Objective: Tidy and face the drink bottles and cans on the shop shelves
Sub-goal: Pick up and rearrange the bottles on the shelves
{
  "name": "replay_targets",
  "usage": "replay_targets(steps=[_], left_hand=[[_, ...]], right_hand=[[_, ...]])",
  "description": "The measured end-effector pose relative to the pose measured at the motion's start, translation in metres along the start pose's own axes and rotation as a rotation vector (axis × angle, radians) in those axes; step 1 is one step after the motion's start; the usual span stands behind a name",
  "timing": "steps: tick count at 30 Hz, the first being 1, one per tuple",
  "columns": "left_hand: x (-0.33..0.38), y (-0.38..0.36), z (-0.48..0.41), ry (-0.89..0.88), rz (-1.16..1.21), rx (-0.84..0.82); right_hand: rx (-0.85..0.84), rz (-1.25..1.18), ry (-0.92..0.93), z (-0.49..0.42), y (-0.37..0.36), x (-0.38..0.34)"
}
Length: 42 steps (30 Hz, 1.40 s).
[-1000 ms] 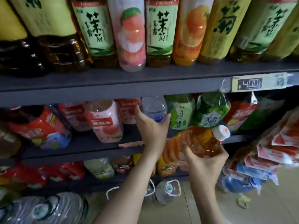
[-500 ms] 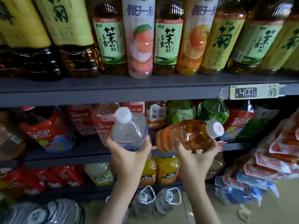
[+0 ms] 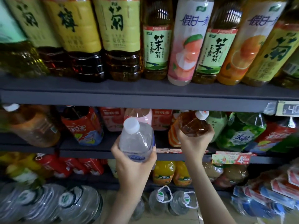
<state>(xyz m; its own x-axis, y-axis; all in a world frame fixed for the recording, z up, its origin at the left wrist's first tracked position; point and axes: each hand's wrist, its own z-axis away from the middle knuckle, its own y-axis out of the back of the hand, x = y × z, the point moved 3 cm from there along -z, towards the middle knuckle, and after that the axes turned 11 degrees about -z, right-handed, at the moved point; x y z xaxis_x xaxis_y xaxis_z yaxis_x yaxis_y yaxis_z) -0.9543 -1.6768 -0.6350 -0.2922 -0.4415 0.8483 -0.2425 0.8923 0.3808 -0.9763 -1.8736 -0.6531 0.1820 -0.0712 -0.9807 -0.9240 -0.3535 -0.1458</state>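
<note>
Your hands each hold a bottle: L hand (image 3: 134, 160) wraps the clear water bottle (image 3: 137, 139), R hand (image 3: 195, 141) grips the amber tea bottle (image 3: 193, 124), both in front of the mid shelf (image 3: 90, 149), caps tilted up.

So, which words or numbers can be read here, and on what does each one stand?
"假日一", cut off: pink peach bottle and orange bottle.
"茉莉", "玉露": green-label bottle.
"菊": yellow-label bottle.
"梅": dark-tea bottle to its left.
"¥ 40", cut off: price tag.
"水晶": green bottle.
Held water bottle and amber bottle: labels too blurred.
</note>
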Motion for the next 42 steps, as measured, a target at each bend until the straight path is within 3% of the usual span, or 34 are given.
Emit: replay_targets(steps=[6,12,19,26,31,35,42], left_hand=[[0.005,0.008,-0.006,0.111,0.011,-0.084],[0.023,0.043,-0.015,0.228,0.006,-0.145],[0.032,0.114,-0.026,0.33,-0.059,-0.166],[-0.022,0.178,-0.062,0.458,-0.093,-0.161],[-0.084,0.212,-0.099,0.543,-0.13,-0.129],[-0.117,0.227,-0.13,0.493,-0.143,-0.169],[-0.137,0.214,-0.152,0.427,-0.12,-0.161]], right_hand=[[-0.107,0.307,-0.002,-0.009,-0.02,0.001],[-0.181,0.432,-0.099,0.023,-0.013,-0.041],[-0.751,0.249,-0.317,0.147,-0.046,-0.118],[-0.914,0.272,-0.439,0.209,-0.115,-0.109],[-0.796,0.295,-0.432,0.244,-0.171,-0.078],[-0.517,0.314,-0.299,0.245,-0.205,-0.06],[-0.279,0.462,-0.036,0.234,-0.253,-0.022]])
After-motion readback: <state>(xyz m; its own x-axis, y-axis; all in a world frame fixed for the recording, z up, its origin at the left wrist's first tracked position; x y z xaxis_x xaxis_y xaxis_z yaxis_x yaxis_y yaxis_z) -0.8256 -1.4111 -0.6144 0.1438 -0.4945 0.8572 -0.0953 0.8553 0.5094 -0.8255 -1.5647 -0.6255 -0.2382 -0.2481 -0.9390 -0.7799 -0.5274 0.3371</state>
